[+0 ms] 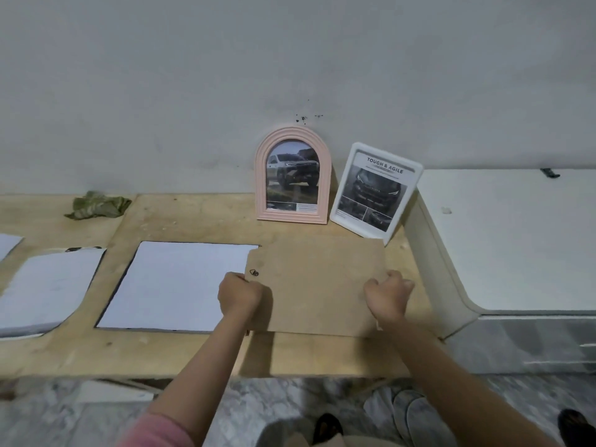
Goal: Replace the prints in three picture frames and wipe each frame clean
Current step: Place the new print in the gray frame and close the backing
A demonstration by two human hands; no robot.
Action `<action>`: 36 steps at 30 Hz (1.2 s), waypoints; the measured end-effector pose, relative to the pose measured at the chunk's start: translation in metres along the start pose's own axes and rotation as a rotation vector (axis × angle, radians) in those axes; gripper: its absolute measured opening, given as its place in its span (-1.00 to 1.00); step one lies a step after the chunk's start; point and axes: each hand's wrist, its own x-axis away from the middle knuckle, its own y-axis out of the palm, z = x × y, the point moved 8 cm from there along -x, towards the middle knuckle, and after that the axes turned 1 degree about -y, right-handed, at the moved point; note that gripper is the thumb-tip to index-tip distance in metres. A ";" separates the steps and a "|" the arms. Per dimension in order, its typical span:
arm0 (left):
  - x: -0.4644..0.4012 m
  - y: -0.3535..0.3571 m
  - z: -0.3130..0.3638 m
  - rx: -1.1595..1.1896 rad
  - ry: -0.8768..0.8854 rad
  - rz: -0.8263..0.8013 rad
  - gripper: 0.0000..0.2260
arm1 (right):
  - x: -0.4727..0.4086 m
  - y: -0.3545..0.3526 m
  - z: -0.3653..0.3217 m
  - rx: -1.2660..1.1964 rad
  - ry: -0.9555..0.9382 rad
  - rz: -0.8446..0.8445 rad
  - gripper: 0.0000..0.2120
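Note:
A brown backing board (317,282) with a small metal hanger lies flat near the table's front, probably on a frame face down. My left hand (240,293) grips its left edge and my right hand (388,293) grips its right edge, fingers curled. A pink arched frame (293,175) with a truck print stands against the wall. Beside it leans a white rectangular frame (375,190) with a "Tough & Agile" print. A white sheet (180,285) lies face down left of the board.
A crumpled green cloth (96,206) sits at the back left of the wooden table (193,214). More white sheets (48,288) lie at the far left. A white cabinet (516,240) stands to the right. Shoes are on the marble floor below.

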 end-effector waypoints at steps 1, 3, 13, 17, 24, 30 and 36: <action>-0.004 -0.009 -0.001 -0.021 0.010 0.017 -0.75 | 0.004 0.009 -0.005 -0.003 -0.011 -0.025 -0.55; -0.016 -0.029 -0.007 -0.052 0.019 0.058 -0.74 | 0.015 0.029 -0.016 0.014 -0.035 -0.076 -0.52; -0.104 -0.130 -0.060 -0.124 0.026 0.119 -0.87 | 0.087 0.136 -0.088 0.063 -0.088 -0.216 -0.53; -0.136 -0.163 -0.078 -0.134 0.060 0.091 -0.89 | 0.116 0.175 -0.108 0.076 -0.039 -0.183 -0.59; -0.174 -0.189 -0.096 -0.163 0.140 0.056 -0.83 | 0.152 0.209 -0.125 0.100 -0.039 -0.083 -0.61; -0.184 -0.189 -0.107 -0.207 0.191 0.010 -0.81 | 0.170 0.218 -0.131 0.155 -0.067 0.013 -0.66; -0.177 -0.186 -0.116 -0.273 0.193 0.014 -0.76 | 0.176 0.217 -0.130 0.172 -0.164 0.048 -0.63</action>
